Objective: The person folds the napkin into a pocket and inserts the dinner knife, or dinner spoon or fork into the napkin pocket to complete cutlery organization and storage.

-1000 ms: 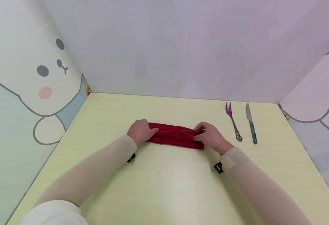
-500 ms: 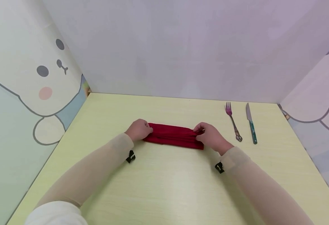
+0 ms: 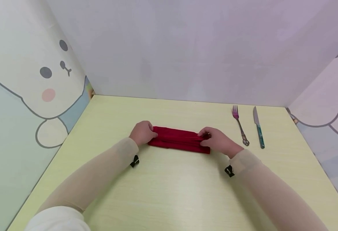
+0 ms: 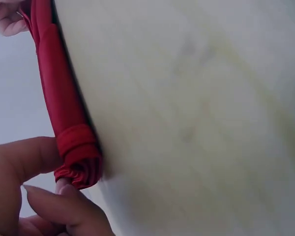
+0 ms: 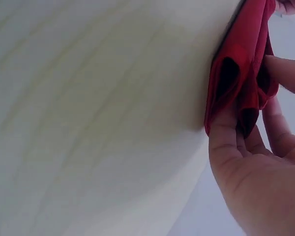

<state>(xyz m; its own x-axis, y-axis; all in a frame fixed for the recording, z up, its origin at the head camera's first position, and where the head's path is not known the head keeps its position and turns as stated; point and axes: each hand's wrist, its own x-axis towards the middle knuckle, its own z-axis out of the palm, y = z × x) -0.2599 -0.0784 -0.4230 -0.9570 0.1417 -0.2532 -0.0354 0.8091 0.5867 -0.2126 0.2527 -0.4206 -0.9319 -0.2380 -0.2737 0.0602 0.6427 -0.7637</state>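
Observation:
A red cloth (image 3: 177,139), folded into a long narrow strip, lies across the middle of the table. My left hand (image 3: 142,133) pinches its left end. The left wrist view shows rolled layers of the cloth (image 4: 71,118) at that end, between the thumb and fingers of my left hand (image 4: 54,196). At the other end, my right hand (image 3: 219,141) grips the cloth with thumb and fingers. In the right wrist view, looped folds of the cloth (image 5: 236,64) stand partly open, and fingers of my right hand (image 5: 260,172) reach in among the layers.
On the right of the pale wooden table (image 3: 169,186) lie a fork (image 3: 239,125) and, beside it, a knife (image 3: 258,126) with a green handle. A pale wall (image 3: 186,54) rises at the table's back edge, with cartoon-printed panels on both sides.
My left hand has slid left to the cloth's end, its thumb drawing back off the top. The cloth's top fold lies flatter. My right hand stays at its end, nearly unmoved.

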